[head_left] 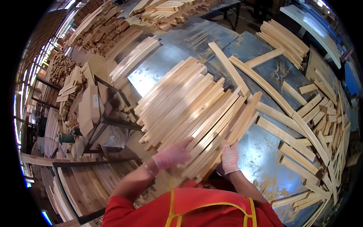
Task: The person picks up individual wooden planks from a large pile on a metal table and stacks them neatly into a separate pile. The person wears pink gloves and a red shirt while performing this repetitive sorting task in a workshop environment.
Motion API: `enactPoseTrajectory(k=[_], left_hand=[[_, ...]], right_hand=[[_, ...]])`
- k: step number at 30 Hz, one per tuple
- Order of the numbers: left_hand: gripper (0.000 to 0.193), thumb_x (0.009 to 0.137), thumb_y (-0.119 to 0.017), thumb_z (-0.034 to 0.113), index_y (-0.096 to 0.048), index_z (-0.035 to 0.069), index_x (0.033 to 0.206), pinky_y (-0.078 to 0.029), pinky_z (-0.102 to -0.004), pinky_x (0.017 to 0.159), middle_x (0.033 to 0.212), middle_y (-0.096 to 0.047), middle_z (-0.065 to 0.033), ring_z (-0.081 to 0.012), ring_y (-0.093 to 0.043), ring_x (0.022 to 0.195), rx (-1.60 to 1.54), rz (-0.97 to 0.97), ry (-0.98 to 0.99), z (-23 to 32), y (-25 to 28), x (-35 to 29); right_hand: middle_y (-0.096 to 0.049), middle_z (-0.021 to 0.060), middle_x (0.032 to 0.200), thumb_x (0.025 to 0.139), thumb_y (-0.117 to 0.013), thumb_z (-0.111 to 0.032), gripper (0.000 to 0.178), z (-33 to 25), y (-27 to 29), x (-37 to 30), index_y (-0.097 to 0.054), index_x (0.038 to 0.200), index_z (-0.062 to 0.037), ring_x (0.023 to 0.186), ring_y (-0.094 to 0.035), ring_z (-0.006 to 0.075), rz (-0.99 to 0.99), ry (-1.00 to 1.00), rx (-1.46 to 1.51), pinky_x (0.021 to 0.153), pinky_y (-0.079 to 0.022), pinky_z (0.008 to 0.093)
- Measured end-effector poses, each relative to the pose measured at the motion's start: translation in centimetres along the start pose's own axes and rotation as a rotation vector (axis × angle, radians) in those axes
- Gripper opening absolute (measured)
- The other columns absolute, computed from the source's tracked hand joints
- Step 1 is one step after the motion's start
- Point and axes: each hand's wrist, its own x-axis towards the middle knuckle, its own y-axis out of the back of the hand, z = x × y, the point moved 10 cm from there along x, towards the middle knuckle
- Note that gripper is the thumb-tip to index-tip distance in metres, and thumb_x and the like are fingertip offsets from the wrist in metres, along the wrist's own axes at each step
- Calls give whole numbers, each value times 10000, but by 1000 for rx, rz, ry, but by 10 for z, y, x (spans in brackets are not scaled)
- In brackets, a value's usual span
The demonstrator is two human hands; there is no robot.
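Observation:
A broad row of pale wooden slats (177, 102) lies side by side on the metal-topped table, their near ends toward me. My left hand (172, 155), in a pinkish-white knit glove, is over the near end of this row, slightly blurred. Its fingers reach out to the right and grasp nothing visible. On the row's right side, my right hand (229, 157), gloved alike, is closed around the near part of a wooden slat (245, 117) that is tilted up on its edge. Part of that grip is hidden behind the thumb and the wood.
Loose slats lie crosswise on the metal table (251, 151) to the right, beside a jumbled heap of short pieces (321, 121). Neat stacks stand at the far right (283, 41) and far left (136, 56). A dark metal frame (109, 121) and a cardboard box (89, 108) are at left.

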Motion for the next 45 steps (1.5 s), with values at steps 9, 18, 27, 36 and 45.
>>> enactPoseTrajectory(k=[9, 18, 27, 36, 45], left_hand=[[409, 873, -725, 409, -673, 71, 1097, -540, -516, 951, 1001, -740, -204, -431, -701, 997, 589, 546, -30, 4, -22, 47], [414, 874, -717, 355, -656, 42, 1137, -544, -541, 896, 1070, -725, -235, -453, -689, 1013, 583, 682, -155, -29, 114, 47], [432, 859, -740, 412, -650, 77, 1117, -557, -543, 815, 951, -728, -203, -430, -707, 930, 617, 719, -176, -79, 269, 82], [241, 786, -794, 250, -645, 79, 868, -535, -540, 757, 877, -707, -190, -433, -694, 901, 593, 863, -136, -102, 471, 111], [773, 809, -825, 270, -513, 56, 1484, -541, -534, 951, 1261, -674, -232, -439, -661, 1121, 851, 847, -42, -87, 420, 119]], right_hand=[[-693, 172, 1305, 1015, -647, -292, 634, -26, -25, -23, -492, 1564, -12, 1169, -655, 257, -487, -64, 84, 1008, -512, 349], [-655, 100, 977, 958, -793, -355, 885, 29, 11, 13, -286, 1611, -38, 711, -639, 184, -200, -391, -44, 498, -538, 327], [-729, 113, 958, 908, -812, -466, 511, -42, -127, 42, -706, 1059, 11, 805, -716, 221, -274, -450, -201, 596, -590, 375], [-709, 154, 1113, 909, -788, -555, 826, -113, -321, 130, -542, 1360, 92, 907, -687, 202, -337, -135, -361, 787, -597, 373], [-675, 280, 1375, 914, -650, -417, 651, -193, -128, 256, -622, 1436, -28, 1299, -632, 427, -107, 298, -753, 1114, -502, 477]])
